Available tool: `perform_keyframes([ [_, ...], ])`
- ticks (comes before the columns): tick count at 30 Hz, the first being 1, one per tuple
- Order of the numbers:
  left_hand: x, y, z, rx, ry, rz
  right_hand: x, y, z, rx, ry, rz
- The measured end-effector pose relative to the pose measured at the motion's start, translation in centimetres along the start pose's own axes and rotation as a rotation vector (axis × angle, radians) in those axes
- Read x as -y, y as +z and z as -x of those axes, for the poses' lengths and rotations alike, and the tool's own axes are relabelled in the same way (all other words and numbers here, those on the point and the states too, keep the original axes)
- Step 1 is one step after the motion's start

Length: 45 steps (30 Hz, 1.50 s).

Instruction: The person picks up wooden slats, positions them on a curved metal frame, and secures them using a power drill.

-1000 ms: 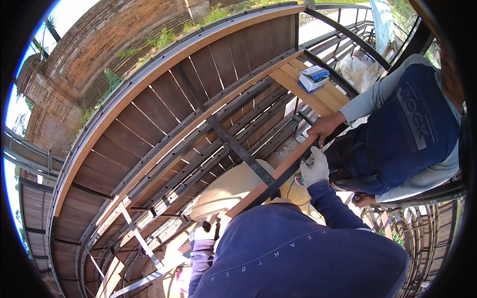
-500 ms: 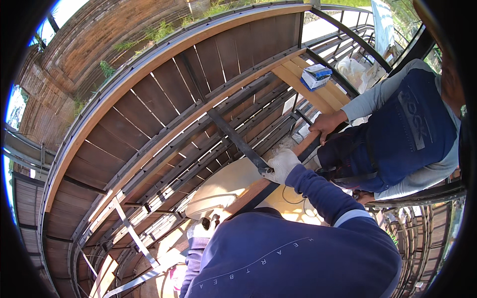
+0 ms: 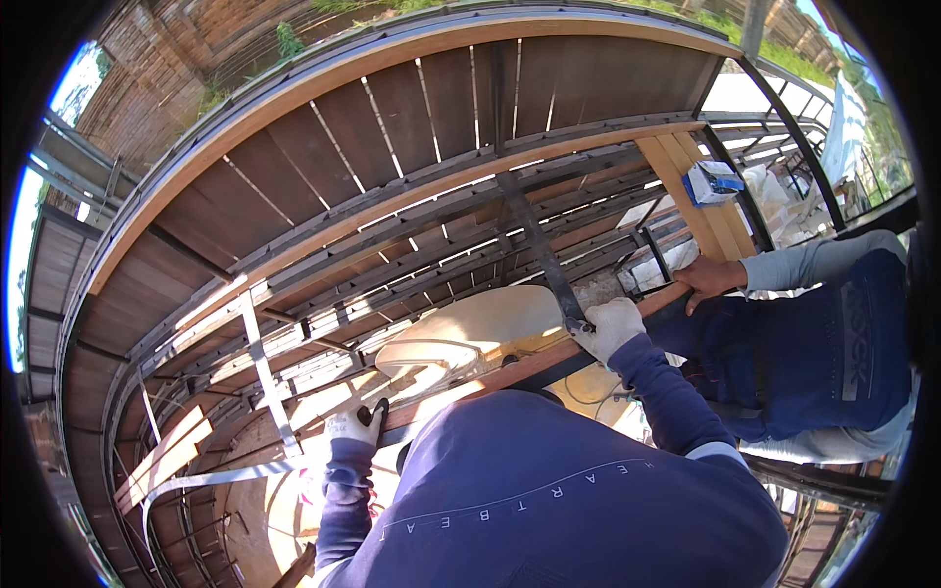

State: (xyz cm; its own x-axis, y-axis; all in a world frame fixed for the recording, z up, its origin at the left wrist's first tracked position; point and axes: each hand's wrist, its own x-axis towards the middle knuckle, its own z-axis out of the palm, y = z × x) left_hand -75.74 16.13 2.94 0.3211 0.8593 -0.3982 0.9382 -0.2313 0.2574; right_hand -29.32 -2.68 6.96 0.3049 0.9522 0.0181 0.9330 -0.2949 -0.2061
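My right hand (image 3: 613, 328), in a pale work glove, grips the lower end of a dark steel crossbar (image 3: 534, 240), beside a long reddish wooden board (image 3: 539, 363). Lower left, my left hand (image 3: 358, 424), gloved in white with dark fingertips, is closed at the board’s left end; part of its grip is hidden. A co-worker’s bare hand (image 3: 701, 279) holds the right end of that board. Below the crossbar lies a pale rounded panel (image 3: 461, 323), behind the board.
Curved steel-framed tiers with brown panels (image 3: 431, 108) surround us. A co-worker (image 3: 804, 343) leans in at right. A blue-and-white box (image 3: 711, 184) rests on wooden planks (image 3: 667, 162). Loose planks (image 3: 162, 456) and a pale metal strip (image 3: 216, 478) sit lower left. A brick wall (image 3: 147, 88) stands beyond.
My right hand has left the board beside the co-worker’s hand and now grips the crossbar. My left hand has shifted leftward. The view has turned, so the board appears flatter.
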Motion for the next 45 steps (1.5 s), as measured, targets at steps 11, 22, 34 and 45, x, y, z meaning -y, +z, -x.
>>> perform_keyframes([
  [11,-1.4,-0.5,0.7,0.03,-0.004,0.02,-0.7,3.4,1.9,0.055,0.079,-0.158],
  [22,-1.0,-0.1,0.6,-0.056,0.05,0.055,-1.5,4.0,2.0,0.106,0.081,-0.062],
  [34,-1.2,0.4,0.5,-0.08,0.224,-0.027,0.8,0.5,0.8,0.032,0.086,0.011],
  [45,-2.5,-0.9,1.3,0.093,0.213,0.077,-0.5,3.6,1.9,0.036,0.045,-0.137],
])
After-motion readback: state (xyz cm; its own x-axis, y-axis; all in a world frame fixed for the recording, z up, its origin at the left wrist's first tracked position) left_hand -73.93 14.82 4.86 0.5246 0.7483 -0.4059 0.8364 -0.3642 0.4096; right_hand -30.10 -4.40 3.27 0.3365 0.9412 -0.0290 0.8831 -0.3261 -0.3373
